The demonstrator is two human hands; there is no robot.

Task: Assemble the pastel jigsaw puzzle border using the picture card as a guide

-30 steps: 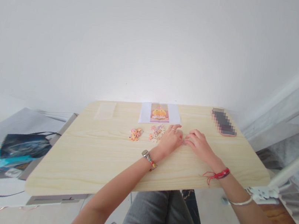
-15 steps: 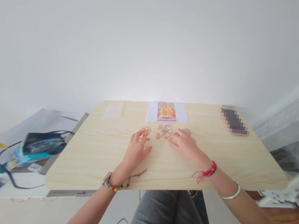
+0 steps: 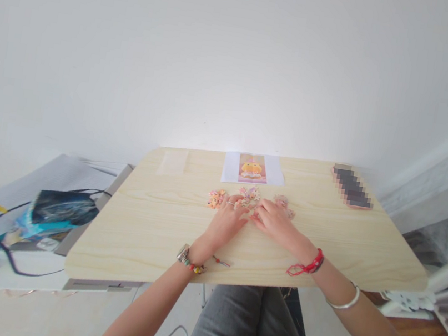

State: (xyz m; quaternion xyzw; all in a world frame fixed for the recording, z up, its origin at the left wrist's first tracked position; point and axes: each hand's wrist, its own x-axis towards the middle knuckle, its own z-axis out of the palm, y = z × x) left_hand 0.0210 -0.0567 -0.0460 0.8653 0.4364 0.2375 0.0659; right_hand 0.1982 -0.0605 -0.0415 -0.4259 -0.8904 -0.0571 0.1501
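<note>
Small pastel puzzle pieces lie in heaps on a light wooden table (image 3: 148, 224): an orange-pink heap (image 3: 216, 198), a middle heap (image 3: 249, 195) and a pink heap (image 3: 285, 204). My left hand (image 3: 228, 222) rests palm down, its fingers touching the middle heap. My right hand (image 3: 275, 220) lies beside it, fingertips at the same heap. Whether either hand pinches a piece is too small to tell. A reference picture (image 3: 252, 169) of a yellow figure lies just beyond the heaps.
A phone (image 3: 351, 187) lies at the table's far right corner. A pale strip (image 3: 173, 161) sits at the far left. Left of the table, a lower surface holds a dark bag (image 3: 60, 206) and a black cable (image 3: 4, 256). A white wall stands behind.
My left hand has moved right from the orange-pink heap to the middle heap, meeting my right hand. A pink heap now shows to the right of my right hand.
</note>
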